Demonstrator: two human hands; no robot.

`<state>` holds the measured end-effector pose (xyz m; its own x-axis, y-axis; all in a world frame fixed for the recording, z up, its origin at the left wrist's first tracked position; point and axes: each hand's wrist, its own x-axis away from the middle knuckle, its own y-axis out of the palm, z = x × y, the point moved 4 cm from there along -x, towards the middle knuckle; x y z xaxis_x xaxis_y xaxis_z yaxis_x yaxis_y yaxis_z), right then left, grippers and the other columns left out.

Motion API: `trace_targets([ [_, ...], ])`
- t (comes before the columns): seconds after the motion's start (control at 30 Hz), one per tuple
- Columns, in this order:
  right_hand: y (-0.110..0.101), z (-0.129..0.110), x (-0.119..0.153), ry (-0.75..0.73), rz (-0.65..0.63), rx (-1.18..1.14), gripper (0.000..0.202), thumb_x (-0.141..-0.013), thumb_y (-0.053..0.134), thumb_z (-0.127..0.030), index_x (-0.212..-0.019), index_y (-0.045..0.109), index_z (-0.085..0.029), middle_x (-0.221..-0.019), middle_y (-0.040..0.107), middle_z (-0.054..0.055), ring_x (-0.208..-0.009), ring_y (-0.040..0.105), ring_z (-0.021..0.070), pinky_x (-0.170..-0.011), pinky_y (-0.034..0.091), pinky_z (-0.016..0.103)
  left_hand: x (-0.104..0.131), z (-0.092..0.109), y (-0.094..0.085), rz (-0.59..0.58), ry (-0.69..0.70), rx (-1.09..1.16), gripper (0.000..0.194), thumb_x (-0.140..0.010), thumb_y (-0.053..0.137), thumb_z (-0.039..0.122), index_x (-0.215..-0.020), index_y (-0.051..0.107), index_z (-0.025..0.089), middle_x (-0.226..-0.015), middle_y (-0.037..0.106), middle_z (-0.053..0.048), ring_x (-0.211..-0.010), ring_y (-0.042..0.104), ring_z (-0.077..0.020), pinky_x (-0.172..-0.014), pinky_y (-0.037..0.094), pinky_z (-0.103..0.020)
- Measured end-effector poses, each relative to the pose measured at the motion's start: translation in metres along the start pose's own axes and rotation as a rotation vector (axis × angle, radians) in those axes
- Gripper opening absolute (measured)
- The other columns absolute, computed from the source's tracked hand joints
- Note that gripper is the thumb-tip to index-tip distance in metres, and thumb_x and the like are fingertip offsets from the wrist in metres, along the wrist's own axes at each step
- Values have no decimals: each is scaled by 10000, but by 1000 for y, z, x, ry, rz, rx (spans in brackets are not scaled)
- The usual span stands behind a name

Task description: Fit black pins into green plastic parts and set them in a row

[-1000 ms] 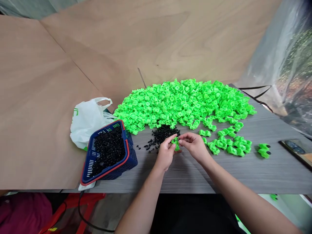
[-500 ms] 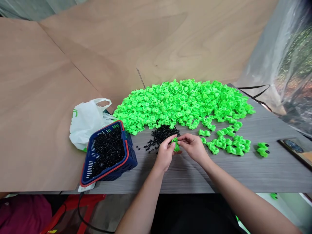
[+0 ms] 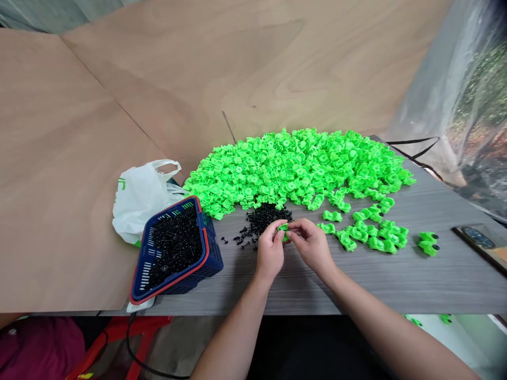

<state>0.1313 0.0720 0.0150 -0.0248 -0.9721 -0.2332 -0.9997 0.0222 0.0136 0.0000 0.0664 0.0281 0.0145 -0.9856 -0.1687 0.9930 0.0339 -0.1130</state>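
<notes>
Between my two hands is a small green plastic part (image 3: 283, 227), mostly covered by fingers. My left hand (image 3: 271, 250) pinches it from the left. My right hand (image 3: 311, 242) has thumb and fingers closed on its right side; whether a small black piece is in those fingers is hidden. Just beyond my left hand lies a heap of black wheel-and-axle pieces (image 3: 264, 216), a few of them scattered to the left. Behind it rises a large pile of green plastic parts (image 3: 293, 166). Several loose green parts (image 3: 358, 231) lie right of my right hand.
A blue basket (image 3: 214, 258) with a red rim, full of black pieces, stands at the left beside a white plastic bag (image 3: 138, 198). One green part with black wheels (image 3: 428, 244) sits apart on the grey table (image 3: 396, 285). A flat framed object (image 3: 481, 240) lies far right.
Both hands have turned a little and drawn closer together around the green part, which shows less now. The piles and basket stay as they were.
</notes>
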Motion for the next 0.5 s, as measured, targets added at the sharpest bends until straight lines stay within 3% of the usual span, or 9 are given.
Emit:
trace_targets([
  [0.23,2,3,3,51,3,-67,173,-831,682,-340,-935,661,-203,-862,702,61,-755,683,205,-716,585,343,2,0,0,25,80,-89,267,-938,501,264,-1140,671,222,-1180,679,-90,-1071,642,-233,-902,542,-362],
  [0.5,-1,-11,7,-125,59,80,82,-874,630,-256,-929,669,-209,-867,658,40,-780,627,174,-715,520,298,3,6,-3,-30,253,-111,282,-961,496,268,-1185,662,226,-1247,648,-94,-1176,589,-236,-1035,460,-396],
])
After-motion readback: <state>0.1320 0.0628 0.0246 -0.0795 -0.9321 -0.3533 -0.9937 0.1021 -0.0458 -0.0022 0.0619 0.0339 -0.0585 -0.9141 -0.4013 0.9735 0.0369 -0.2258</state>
